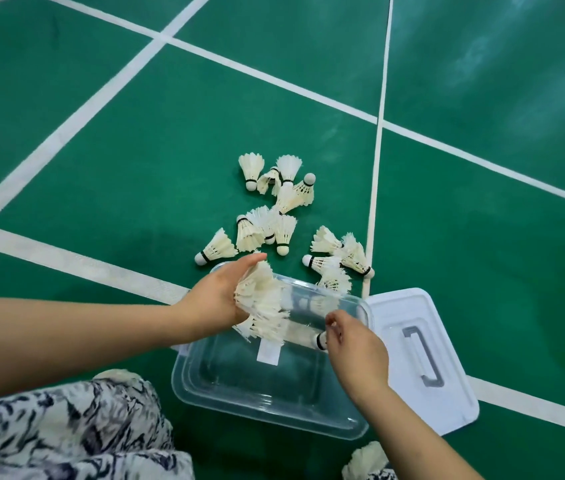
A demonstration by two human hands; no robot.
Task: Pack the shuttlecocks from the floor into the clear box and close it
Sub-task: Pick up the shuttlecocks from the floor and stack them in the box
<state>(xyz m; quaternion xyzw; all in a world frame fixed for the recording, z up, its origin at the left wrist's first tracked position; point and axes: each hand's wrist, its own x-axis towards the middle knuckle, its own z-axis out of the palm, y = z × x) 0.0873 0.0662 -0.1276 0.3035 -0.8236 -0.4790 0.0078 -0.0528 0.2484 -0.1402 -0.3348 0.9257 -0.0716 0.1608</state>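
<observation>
You are kneeling on a green court floor [101, 150] crossed by white lines [77, 261]; loose shuttlecocks [274, 216], the clear box [267, 386] and its lid [423, 358] are lying directly on it.

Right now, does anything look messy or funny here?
Yes. Many shuttlecocks lie scattered on the green floor beyond the clear box, some piled on each other with ruffled feathers. The white lid lies off beside the box. The left hand holds a bunch over it.

I see white feather shuttlecocks [276, 216] scattered on green floor beyond the open clear box [267, 389]; its white lid [423, 355] lies beside.
</observation>
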